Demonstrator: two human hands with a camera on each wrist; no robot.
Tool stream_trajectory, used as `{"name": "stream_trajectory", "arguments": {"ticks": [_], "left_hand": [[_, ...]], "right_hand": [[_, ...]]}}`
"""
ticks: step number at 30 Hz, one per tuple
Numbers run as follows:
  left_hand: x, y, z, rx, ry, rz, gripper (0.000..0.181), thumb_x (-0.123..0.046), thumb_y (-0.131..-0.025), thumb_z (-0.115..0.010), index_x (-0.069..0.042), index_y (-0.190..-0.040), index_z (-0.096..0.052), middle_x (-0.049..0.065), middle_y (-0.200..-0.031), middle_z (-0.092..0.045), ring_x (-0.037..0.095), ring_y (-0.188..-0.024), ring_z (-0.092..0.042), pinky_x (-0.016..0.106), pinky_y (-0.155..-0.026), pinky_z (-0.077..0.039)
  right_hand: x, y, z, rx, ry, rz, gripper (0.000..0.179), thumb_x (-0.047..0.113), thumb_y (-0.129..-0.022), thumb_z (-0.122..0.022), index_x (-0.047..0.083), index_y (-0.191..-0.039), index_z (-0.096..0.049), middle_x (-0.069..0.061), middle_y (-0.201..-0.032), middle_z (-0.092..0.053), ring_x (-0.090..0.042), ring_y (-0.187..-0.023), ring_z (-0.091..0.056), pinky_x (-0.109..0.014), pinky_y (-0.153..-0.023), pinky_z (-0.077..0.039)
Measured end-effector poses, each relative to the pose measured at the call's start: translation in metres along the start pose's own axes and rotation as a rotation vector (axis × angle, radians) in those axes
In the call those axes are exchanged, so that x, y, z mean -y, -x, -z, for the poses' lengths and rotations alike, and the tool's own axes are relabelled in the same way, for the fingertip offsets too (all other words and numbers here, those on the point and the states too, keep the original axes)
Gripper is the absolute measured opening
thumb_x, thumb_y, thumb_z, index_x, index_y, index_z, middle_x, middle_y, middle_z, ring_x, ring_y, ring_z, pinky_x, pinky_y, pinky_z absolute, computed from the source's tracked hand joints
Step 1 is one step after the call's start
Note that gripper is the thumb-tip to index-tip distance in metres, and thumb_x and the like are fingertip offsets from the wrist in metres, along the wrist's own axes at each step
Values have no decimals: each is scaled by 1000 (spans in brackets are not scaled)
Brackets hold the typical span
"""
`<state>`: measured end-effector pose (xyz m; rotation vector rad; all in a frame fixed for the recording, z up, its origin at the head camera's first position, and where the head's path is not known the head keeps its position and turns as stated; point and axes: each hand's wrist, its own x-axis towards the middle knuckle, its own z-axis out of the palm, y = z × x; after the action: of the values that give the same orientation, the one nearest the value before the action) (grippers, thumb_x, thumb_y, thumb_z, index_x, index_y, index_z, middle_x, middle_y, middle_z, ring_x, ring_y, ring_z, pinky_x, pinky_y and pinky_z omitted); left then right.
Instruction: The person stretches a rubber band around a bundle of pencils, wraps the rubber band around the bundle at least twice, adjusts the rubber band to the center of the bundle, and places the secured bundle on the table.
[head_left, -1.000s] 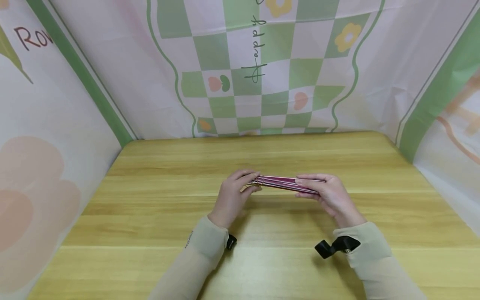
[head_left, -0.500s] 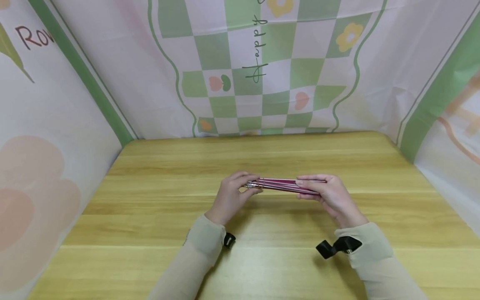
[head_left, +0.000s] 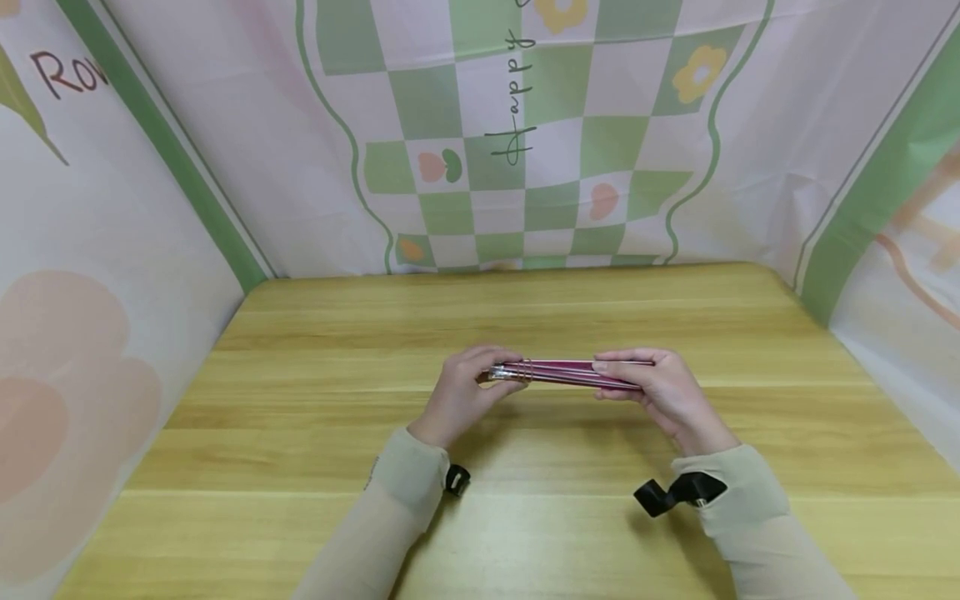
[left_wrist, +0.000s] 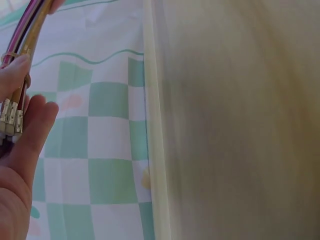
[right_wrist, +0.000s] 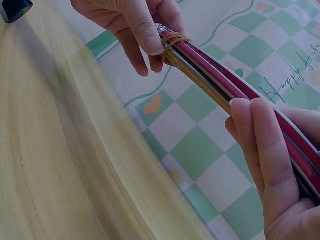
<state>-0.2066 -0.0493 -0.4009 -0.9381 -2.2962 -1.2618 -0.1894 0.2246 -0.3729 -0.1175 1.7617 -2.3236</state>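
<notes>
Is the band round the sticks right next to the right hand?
No, the band loops round the sticks by the left hand, with a bare stretch of sticks before the right hand.

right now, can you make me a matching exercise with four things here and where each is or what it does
1. left hand
2. right hand
3. tan band
4. table

A. looped around the bundle of slim sticks
B. wood-grained, under both hands
C. holding the bundle's end farther from the band
D. holding the bundle's end nearer the band

Pairs: 1-D, 2-C, 3-A, 4-B
</notes>
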Motion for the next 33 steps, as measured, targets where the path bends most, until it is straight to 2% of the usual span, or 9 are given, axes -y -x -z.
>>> {"name": "stream_trajectory", "arguments": {"ticks": [5,13,18,25,29,33], "left_hand": [[0,0,0,27,49,33,32,-11,-79,-82,-5,-110,-73,10,-111,-74,20,-96,-70,17,-76,-57],[0,0,1,78,141,98,36,-12,-80,-81,-7,-115,-72,8,-110,-73,16,-89,-69,17,-69,-58],[-2,0,4,83,197,140,35,-11,-81,-80,-7,-115,-73,9,-110,-74,17,-91,-70,19,-69,-58],[-3,-1,7,89,261,251,34,-14,-82,-80,-8,-115,-74,7,-112,-74,12,-90,-68,21,-70,-59],[-2,-1,8,89,312,339,35,-17,-82,-81,-10,-116,-74,5,-108,-75,6,-77,-65,20,-64,-56],[-2,-2,10,91,350,395,37,-17,-82,-81,-9,-117,-73,7,-101,-76,6,-67,-60,19,-58,-51]], "right_hand": [[2,1,-1,3,-1,-8,27,-9,-91,-62,12,-88,-79,-4,-91,-77,-22,-73,-75,-27,-70,-60],[3,1,1,31,27,-9,26,-7,-92,-61,12,-91,-79,-6,-92,-76,-22,-71,-75,-27,-70,-60],[2,1,1,79,8,-2,26,-8,-93,-60,10,-94,-79,-7,-95,-76,-23,-76,-75,-28,-73,-60],[-1,-1,6,162,-44,32,29,-10,-94,-55,8,-98,-78,-9,-97,-76,-21,-85,-75,-28,-79,-59],[-1,-2,10,216,-53,78,32,-14,-93,-54,7,-102,-76,-9,-102,-76,-21,-90,-75,-30,-82,-59],[-1,-2,11,225,-73,109,33,-17,-91,-54,5,-103,-76,-10,-104,-76,-21,-93,-74,-30,-83,-58]]}}
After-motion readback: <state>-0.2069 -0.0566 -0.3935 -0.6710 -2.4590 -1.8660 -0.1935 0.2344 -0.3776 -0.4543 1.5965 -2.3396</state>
